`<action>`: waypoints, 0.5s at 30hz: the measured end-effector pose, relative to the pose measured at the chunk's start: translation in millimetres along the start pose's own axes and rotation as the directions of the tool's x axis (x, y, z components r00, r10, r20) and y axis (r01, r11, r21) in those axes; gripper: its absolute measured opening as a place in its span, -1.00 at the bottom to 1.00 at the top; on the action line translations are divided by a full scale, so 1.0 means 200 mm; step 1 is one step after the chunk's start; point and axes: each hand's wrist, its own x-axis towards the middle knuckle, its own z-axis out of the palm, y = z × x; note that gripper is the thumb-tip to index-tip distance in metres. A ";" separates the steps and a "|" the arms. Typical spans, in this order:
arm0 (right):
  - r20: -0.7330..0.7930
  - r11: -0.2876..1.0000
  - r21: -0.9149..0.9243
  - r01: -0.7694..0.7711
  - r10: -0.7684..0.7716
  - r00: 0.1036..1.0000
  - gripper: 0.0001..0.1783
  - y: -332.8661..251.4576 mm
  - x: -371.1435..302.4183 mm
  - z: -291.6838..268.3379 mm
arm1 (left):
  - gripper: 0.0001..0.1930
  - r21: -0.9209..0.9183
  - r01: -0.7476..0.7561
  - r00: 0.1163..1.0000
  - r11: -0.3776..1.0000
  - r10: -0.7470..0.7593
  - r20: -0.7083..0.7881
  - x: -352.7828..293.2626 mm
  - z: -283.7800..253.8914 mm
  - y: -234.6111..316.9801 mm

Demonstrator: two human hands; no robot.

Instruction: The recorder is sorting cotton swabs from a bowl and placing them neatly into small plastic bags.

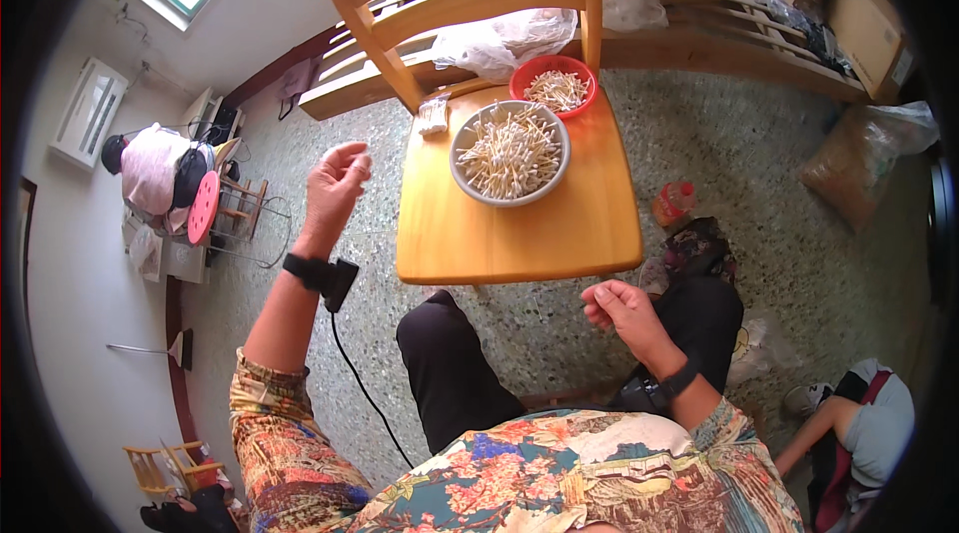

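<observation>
A grey-white bowl [509, 153] heaped with cotton swabs stands on the seat of a wooden chair [519, 243] in front of me. Behind it, to the right, sits a red bowl [557, 88] with fewer cotton swabs. A small clear packet of cotton swabs [433, 115] lies at the seat's back left. My left hand [340, 181] is raised left of the chair, its fingers curled together. Just off the seat's front right corner, my right hand [624, 313] is closed, thumb against fingers. Whether either holds something small I cannot make out. Neither touches a bowl.
Clear plastic bags [509, 41] lie on a slatted wooden frame behind the chair. A bottle with a red cap [674, 201] stands on the floor to the right. A black cable [360, 383] hangs from my left wrist. Another person [854, 433] is at the lower right.
</observation>
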 end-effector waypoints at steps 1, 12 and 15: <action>0.009 1.000 0.009 0.020 -0.020 1.000 -0.69 0.01 0.00 0.02 | -0.77 -0.092 0.020 0.999 0.996 -0.016 0.045 -0.09 0.02 0.04; -0.102 0.752 -0.476 0.455 -0.561 0.821 -0.87 -0.62 0.42 -0.09 | -0.82 -0.743 0.131 0.866 0.657 0.289 0.408 -0.47 0.84 0.33; -0.059 0.657 -0.589 0.471 -0.616 0.786 -0.82 -0.87 0.78 -0.09 | -0.82 -0.762 0.003 0.952 0.648 0.233 0.201 -0.41 0.88 0.28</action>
